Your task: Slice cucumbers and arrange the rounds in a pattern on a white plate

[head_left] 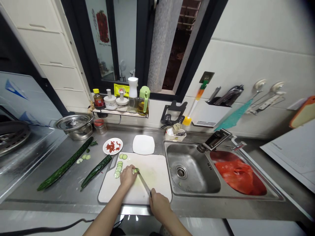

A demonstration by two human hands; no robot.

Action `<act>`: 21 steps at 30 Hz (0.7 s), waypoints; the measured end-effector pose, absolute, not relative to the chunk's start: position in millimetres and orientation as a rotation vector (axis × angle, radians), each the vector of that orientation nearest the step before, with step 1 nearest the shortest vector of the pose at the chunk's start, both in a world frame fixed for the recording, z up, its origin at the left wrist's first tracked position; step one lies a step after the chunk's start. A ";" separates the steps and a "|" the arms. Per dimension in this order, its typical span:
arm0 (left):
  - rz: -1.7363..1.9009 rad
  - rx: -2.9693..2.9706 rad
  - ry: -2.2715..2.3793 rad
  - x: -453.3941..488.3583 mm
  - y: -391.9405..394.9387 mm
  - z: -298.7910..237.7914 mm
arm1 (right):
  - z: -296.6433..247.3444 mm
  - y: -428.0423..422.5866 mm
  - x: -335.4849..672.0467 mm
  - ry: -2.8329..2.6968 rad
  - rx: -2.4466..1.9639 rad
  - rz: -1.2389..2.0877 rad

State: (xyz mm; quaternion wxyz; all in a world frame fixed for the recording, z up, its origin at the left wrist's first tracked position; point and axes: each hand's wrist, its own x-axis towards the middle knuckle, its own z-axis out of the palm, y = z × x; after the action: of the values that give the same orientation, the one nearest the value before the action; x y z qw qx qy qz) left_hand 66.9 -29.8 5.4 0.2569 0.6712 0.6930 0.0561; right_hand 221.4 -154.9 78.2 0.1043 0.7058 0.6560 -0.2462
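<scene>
My left hand (128,178) rests on the white cutting board (154,164), its fingers bent over a short piece of cucumber (136,170). The fingers hide most of that piece. In my right hand (158,204) is the handle of a kitchen knife (144,183), whose blade slants up and left to the cucumber by my left fingertips. Beside the left hand, several cucumber slices (118,168) lie in an overlapping row, with more slices (123,156) at the board's upper left corner.
Left of the board lie a cut cucumber (95,171) and a longer one (65,165). Behind it stand a plate of chopped red bits (105,150) and a white square plate (143,144). At right is the sink (194,167), with red plastic (235,175) in its second basin.
</scene>
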 end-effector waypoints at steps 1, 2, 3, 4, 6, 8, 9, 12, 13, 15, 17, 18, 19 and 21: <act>0.148 1.810 1.883 67.5 -28.6 5.2 | 77.4 -154.4 221.4 1.936 2.081 -0.726; 0.144 1.800 1.885 68.1 -27.4 5.0 | 76.5 -154.3 221.6 1.939 2.080 -0.727; 0.139 1.790 1.888 68.6 -26.2 4.8 | 75.7 -154.5 222.0 1.940 2.081 -0.727; 0.134 1.781 1.890 69.0 -25.0 4.7 | 75.0 -155.0 222.4 1.941 2.083 -0.727; 0.125 1.769 1.893 69.8 -22.9 5.0 | 74.3 -156.3 223.4 1.939 2.083 -0.728; 0.126 1.763 1.890 70.6 -21.5 6.0 | 74.1 -157.8 224.4 1.937 2.076 -0.728; 0.130 1.765 1.883 71.1 -21.1 6.7 | 74.2 -158.6 225.0 1.935 2.071 -0.728; 0.145 1.770 1.854 72.6 -20.2 8.6 | 74.5 -161.0 226.8 1.929 2.061 -0.735; 0.149 1.767 1.847 73.0 -19.9 8.8 | 74.6 -161.8 227.5 1.928 2.060 -0.738; 0.158 1.756 1.842 73.7 -19.4 8.6 | 74.7 -163.8 229.0 1.924 2.061 -0.743; 0.171 1.747 1.832 74.0 -19.0 7.8 | 74.8 -165.9 230.6 1.921 2.063 -0.744; 0.171 1.742 1.824 73.9 -18.9 7.3 | 74.8 -166.9 231.3 1.922 2.066 -0.744; 0.169 1.737 1.813 73.8 -19.0 6.8 | 74.7 -167.8 232.1 1.925 2.069 -0.744; 0.166 1.722 1.794 73.0 -19.3 5.7 | 74.3 -169.2 233.3 1.932 2.080 -0.744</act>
State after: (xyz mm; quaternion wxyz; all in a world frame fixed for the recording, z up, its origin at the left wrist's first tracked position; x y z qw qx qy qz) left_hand 73.0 -19.3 5.7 0.3191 0.6548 0.6822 0.0630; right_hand 233.3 -169.2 74.3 0.1034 0.7051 0.6547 -0.2520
